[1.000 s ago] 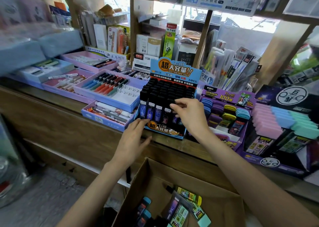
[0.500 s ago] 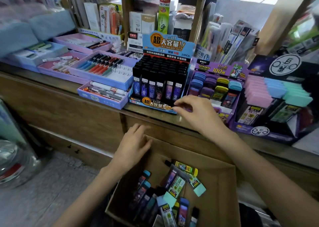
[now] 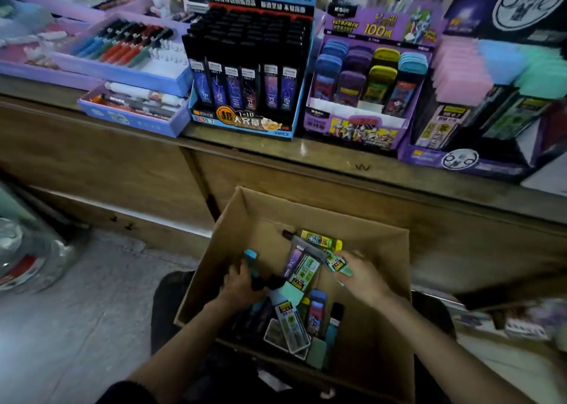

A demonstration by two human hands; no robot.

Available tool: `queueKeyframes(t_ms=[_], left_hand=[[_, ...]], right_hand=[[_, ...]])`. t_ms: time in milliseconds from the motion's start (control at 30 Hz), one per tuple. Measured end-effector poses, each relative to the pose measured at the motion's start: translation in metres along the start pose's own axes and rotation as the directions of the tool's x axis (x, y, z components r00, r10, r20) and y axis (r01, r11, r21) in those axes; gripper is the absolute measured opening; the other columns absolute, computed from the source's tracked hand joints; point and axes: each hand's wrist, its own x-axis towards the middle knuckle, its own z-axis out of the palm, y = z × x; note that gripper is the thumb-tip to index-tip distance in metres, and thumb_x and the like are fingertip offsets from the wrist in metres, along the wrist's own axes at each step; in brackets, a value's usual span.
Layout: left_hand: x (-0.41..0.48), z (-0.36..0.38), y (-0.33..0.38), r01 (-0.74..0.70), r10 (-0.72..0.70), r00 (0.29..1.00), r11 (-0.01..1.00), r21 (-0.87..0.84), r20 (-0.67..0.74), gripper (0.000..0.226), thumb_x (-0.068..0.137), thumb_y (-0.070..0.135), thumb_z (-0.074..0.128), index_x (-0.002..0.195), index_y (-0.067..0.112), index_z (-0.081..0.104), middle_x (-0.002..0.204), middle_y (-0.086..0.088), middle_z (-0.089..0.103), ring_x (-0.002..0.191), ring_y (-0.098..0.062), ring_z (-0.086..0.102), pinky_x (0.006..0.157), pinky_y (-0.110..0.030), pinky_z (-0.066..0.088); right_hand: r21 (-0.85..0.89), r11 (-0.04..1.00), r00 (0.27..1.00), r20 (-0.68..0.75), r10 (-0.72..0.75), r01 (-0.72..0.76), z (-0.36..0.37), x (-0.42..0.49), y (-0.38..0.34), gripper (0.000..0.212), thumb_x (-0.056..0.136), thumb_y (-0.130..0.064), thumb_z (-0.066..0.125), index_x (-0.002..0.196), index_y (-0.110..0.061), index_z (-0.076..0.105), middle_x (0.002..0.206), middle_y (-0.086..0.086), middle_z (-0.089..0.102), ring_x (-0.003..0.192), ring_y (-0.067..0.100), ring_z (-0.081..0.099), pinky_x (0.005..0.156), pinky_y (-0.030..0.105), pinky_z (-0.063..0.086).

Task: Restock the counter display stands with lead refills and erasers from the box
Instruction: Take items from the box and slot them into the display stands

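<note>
A cardboard box (image 3: 233, 219) below the counter holds several loose erasers and lead refill cases. My left hand (image 3: 239, 280) is inside it on the left, fingers curled round a dark case with a teal cap (image 3: 251, 257). On the right, my right hand (image 3: 363, 279) pinches a mint eraser in a green sleeve (image 3: 339, 264); blur hides the exact grip. On the counter stand the blue lead refill stand (image 3: 245, 121), the purple stand (image 3: 352, 127) with coloured cases and an empty front row, and the eraser display (image 3: 460, 72).
Purple pen trays (image 3: 122, 47) (image 3: 135, 108) sit left of the blue stand. The wooden counter edge (image 3: 306, 155) runs across above the box. A clear plastic bag (image 3: 27, 256) lies on the grey floor at the left.
Both hands dropped from the counter down into the box. My right hand left the blue stand's front corner, and each hand now closes on an item. The view tilted downward.
</note>
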Motion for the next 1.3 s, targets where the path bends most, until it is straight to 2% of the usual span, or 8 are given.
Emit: queueKeyframes(t_ms=[100, 233, 433, 800, 900, 1000, 1200, 1300], left_hand=[[0.000, 0.011, -0.002, -0.002, 0.002, 1.000, 1.000, 0.020, -0.019, 0.109, 0.071, 0.067, 0.047, 0.149, 0.009, -0.001, 0.147, -0.019, 0.013, 0.136, -0.040, 0.018, 0.111, -0.042, 0.023], [0.010, 0.010, -0.012, -0.058, 0.051, 0.996, 0.994, -0.092, -0.079, 0.074, 0.085, 0.037, 0.064, 0.145, 0.023, 0.023, 0.140, -0.013, 0.023, 0.129, -0.035, 0.025, 0.109, -0.042, 0.025], [0.017, 0.013, -0.010, -0.043, -0.020, 0.975, 0.960, -0.278, -0.220, 0.018, 0.089, 0.016, 0.061, 0.107, 0.014, 0.057, 0.130, -0.014, 0.037, 0.118, -0.034, 0.043, 0.103, -0.037, 0.035], [0.021, 0.006, -0.012, 0.183, -0.234, 0.968, 0.905, -0.384, -0.092, 0.043, 0.081, 0.012, 0.070, 0.118, 0.003, 0.049, 0.116, -0.016, 0.057, 0.107, -0.028, 0.056, 0.080, -0.033, 0.042], [0.018, 0.007, -0.015, 0.147, -0.179, 0.982, 0.926, -0.347, -0.062, 0.026, 0.087, 0.014, 0.064, 0.111, 0.004, 0.061, 0.111, -0.016, 0.064, 0.094, -0.021, 0.057, 0.079, -0.029, 0.044], [0.017, 0.005, -0.016, 0.072, -0.111, 0.988, 0.942, -0.327, -0.103, 0.026, 0.091, 0.015, 0.058, 0.115, 0.006, 0.059, 0.114, -0.015, 0.062, 0.108, -0.027, 0.058, 0.092, -0.037, 0.047], [0.001, -0.007, -0.002, -0.234, 0.122, 0.963, 0.820, -0.523, -0.239, 0.009, 0.095, 0.023, 0.051, 0.101, 0.024, 0.044, 0.091, 0.010, 0.057, 0.091, -0.006, 0.060, 0.056, -0.013, 0.043], [-0.005, -0.018, 0.014, -0.318, 0.188, 0.945, 0.726, -0.610, -0.269, 0.011, 0.094, 0.019, 0.053, 0.100, 0.018, 0.045, 0.086, 0.008, 0.060, 0.078, -0.003, 0.059, 0.060, -0.013, 0.046]], right_hand=[[0.144, 0.980, 0.990, -0.012, 0.142, -0.139, 0.023, 0.005, 0.010, 0.052, 0.088, -0.026, 0.063, 0.136, -0.014, 0.045, 0.131, 0.011, 0.048, 0.117, 0.025, 0.050, 0.096, 0.029, 0.040], [0.234, 0.949, 0.970, -0.064, 0.232, -0.212, 0.049, 0.006, 0.005, 0.041, 0.090, -0.026, 0.060, 0.126, -0.011, 0.051, 0.121, 0.012, 0.050, 0.108, 0.027, 0.055, 0.087, 0.029, 0.041], [0.472, 0.829, 0.942, 0.008, 0.336, -0.300, 0.071, 0.011, -0.027, 0.032, 0.090, -0.031, 0.061, 0.104, -0.003, 0.059, 0.097, 0.010, 0.064, 0.097, 0.027, 0.061, 0.069, 0.024, 0.038], [0.676, 0.570, 0.851, 0.168, 0.498, -0.467, 0.085, 0.030, -0.046, 0.041, 0.076, -0.016, 0.077, 0.109, -0.002, 0.057, 0.115, 0.014, 0.063, 0.106, 0.030, 0.061, 0.093, 0.043, 0.049], [0.705, 0.535, 0.860, 0.217, 0.462, -0.466, 0.078, 0.025, -0.039, 0.009, 0.080, -0.009, 0.071, 0.084, -0.006, 0.064, 0.100, 0.012, 0.069, 0.089, 0.024, 0.065, 0.080, 0.034, 0.052], [0.695, 0.566, 0.880, 0.214, 0.424, -0.442, 0.067, 0.017, -0.034, 0.016, 0.085, -0.008, 0.063, 0.069, -0.011, 0.062, 0.085, 0.010, 0.068, 0.065, 0.017, 0.063, 0.057, 0.024, 0.046], [0.717, 0.604, 0.935, 0.223, 0.275, -0.348, 0.038, -0.006, -0.032, 0.022, 0.096, -0.014, 0.051, 0.111, 0.001, 0.058, 0.108, 0.023, 0.062, 0.089, 0.026, 0.060, 0.077, 0.033, 0.046], [0.717, 0.650, 0.967, 0.218, 0.134, -0.252, 0.010, -0.018, -0.039, 0.035, 0.095, -0.017, 0.053, 0.127, -0.004, 0.053, 0.112, 0.011, 0.061, 0.090, 0.018, 0.060, 0.070, 0.021, 0.045]])
